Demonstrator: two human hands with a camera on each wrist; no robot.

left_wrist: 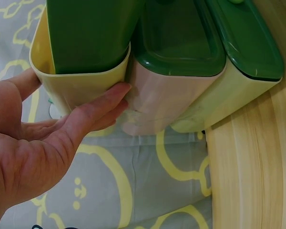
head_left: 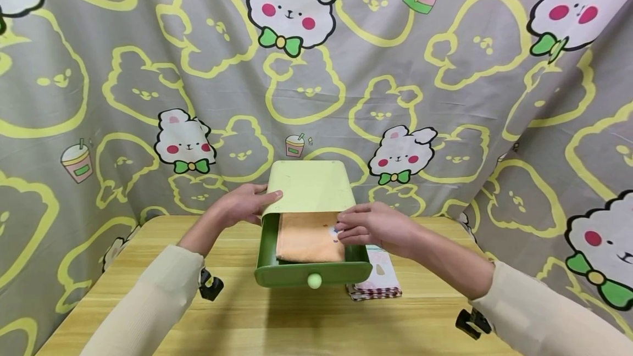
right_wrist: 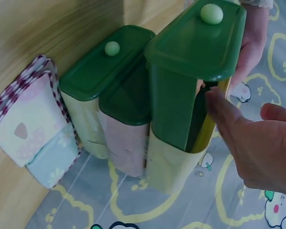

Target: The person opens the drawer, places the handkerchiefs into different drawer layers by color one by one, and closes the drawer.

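Note:
A three-tier storage unit with cream and pale pink shells [left_wrist: 181,93] has its top green drawer [head_left: 316,274] pulled out. A folded orange towel [head_left: 306,238] with a small printed figure lies inside that drawer. My left hand [head_left: 244,205] rests on the left side of the top cream shell [head_left: 311,183], thumb over its upper edge and fingers along the side wall. My right hand [head_left: 378,227] reaches over the drawer's right rim, fingers extended and tips at the towel's right edge. In the right wrist view, the fingertips overlap the drawer opening, and the towel is mostly hidden.
A folded towel with a checked border [head_left: 378,276] lies on the wooden table [head_left: 222,323] to the right of the unit. The two lower drawers [right_wrist: 102,62] are pushed in. A patterned grey curtain [head_left: 306,98] hangs close behind and around the table.

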